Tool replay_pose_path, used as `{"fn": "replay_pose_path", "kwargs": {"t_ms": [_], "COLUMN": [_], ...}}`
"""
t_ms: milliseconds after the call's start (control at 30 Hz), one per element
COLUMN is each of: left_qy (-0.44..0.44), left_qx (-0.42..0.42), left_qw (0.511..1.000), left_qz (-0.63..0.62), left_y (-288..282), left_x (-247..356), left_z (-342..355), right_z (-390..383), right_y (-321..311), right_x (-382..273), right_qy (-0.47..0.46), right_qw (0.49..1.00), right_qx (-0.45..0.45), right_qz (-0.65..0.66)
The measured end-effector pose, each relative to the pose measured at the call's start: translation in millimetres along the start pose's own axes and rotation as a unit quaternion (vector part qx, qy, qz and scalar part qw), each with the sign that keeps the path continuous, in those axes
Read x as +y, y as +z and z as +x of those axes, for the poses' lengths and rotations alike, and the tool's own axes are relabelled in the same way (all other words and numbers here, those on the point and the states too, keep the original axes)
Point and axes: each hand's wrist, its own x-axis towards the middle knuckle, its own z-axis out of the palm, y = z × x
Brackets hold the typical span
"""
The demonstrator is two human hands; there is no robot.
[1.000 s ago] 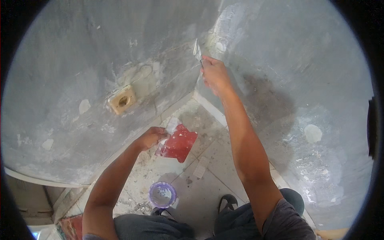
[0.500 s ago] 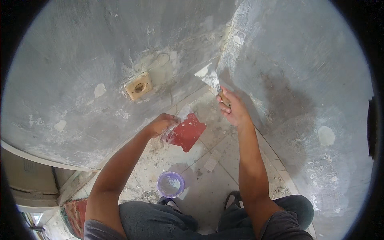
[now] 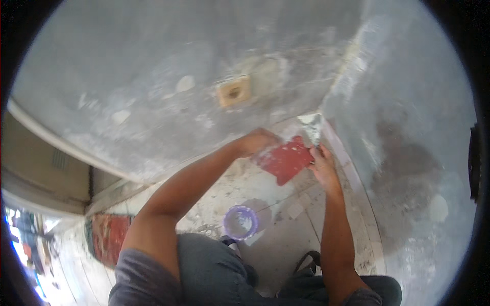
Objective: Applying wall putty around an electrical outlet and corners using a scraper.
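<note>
My left hand (image 3: pixel 256 142) is closed on one edge of a flat red plate (image 3: pixel 286 163) with notched edges and white smears. In my right hand (image 3: pixel 323 166) is a putty knife (image 3: pixel 311 124), its whitish blade pointing away from me toward the wall corner. The right hand's fingers are beside the plate's right edge; blur hides whether they touch it. Below the plate, a small purple-rimmed tub (image 3: pixel 225 220) with white material inside stands on the floor near my feet.
Grey walls (image 3: pixel 168 56) meet in a corner at upper right. A yellowish electrical box (image 3: pixel 234 92) sits in the left wall. The right wall has a dark damp-looking patch (image 3: pixel 403 168). Debris lies on the tiled floor (image 3: pixel 291 239). A red mat (image 3: pixel 108 237) lies at lower left by an opening.
The view has turned left, so the walls and tub appear further right. My right hand has brought the putty knife down from the wall corner to beside the red plate.
</note>
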Motion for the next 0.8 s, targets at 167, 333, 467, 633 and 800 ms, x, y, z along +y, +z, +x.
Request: {"fn": "replay_pose_path", "kwargs": {"t_ms": [167, 333, 467, 633, 800], "left_qy": [-0.080, -0.137, -0.137, -0.163, -0.120], "left_qx": [0.024, -0.046, -0.097, -0.129, -0.077], "left_qw": [0.996, 0.972, 0.938, 0.940, 0.951], "left_qz": [-0.034, -0.186, -0.302, -0.271, -0.275], "left_y": [8.9, 6.2, -8.1, 6.2, 35.5], "left_x": [4.4, 23.6, 15.4, 1.3, 27.3], "left_z": [-4.6, -11.9, -32.8, -54.6, -45.5], "right_z": [-12.6, -3.2, 8.7, 18.8, 20.1], "right_y": [15.7, 2.1, -15.8, -1.1, 13.6], "right_x": [-11.9, -4.3, -4.7, -4.9, 7.6], "right_qy": [0.014, -0.028, -0.079, -0.090, -0.109], "right_qw": [1.000, 0.998, 0.994, 0.989, 0.982], "right_qx": [0.000, 0.003, 0.008, 0.076, 0.093], "right_qz": [0.011, 0.047, 0.070, 0.086, 0.121]}}
